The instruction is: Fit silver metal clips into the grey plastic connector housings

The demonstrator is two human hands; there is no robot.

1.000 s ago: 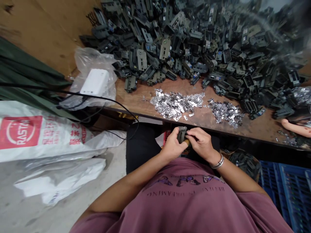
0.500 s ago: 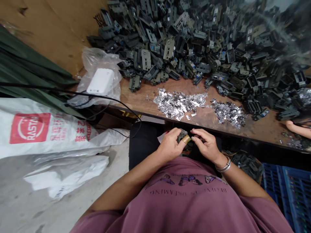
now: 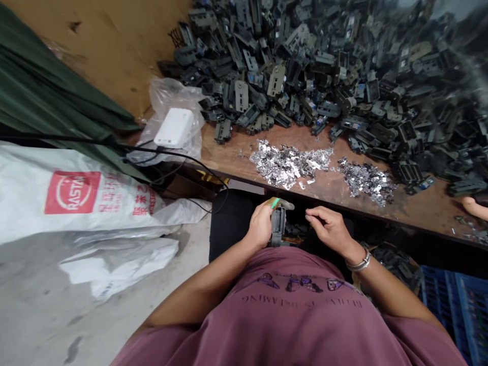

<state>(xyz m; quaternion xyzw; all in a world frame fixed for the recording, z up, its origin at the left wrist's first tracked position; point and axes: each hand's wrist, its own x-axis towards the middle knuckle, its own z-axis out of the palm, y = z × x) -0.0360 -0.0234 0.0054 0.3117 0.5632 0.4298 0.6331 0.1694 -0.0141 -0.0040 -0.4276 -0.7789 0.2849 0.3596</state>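
Note:
My left hand (image 3: 261, 223) is closed around a dark grey plastic housing (image 3: 278, 224) just above my lap. The housing's open, slotted side faces up, and a bright green strip shows at my covered fingertip. Apart from it, to the right, is my right hand (image 3: 331, 230), its thumb and fingertips drawn together in a pinch. Anything between those fingertips is too small to make out. Beyond my hands, a pile of small shiny metal plates (image 3: 285, 165) lies on the wooden table (image 3: 229, 160), with a second metal-plate pile (image 3: 368, 181) to its right.
A big heap of similar dark housings (image 3: 305, 66) covers the table's back. A white box (image 3: 174, 127) sits on clear plastic at the left, with a black cable (image 3: 194, 158) nearby. White sacks (image 3: 34, 198) stand left; blue crates (image 3: 470, 305) stand lower right. Another person's arm (image 3: 475, 207) shows at right.
The housing in my left hand has turned so its slotted side shows. My right hand has moved away from it to the right. The whole view has shifted slightly.

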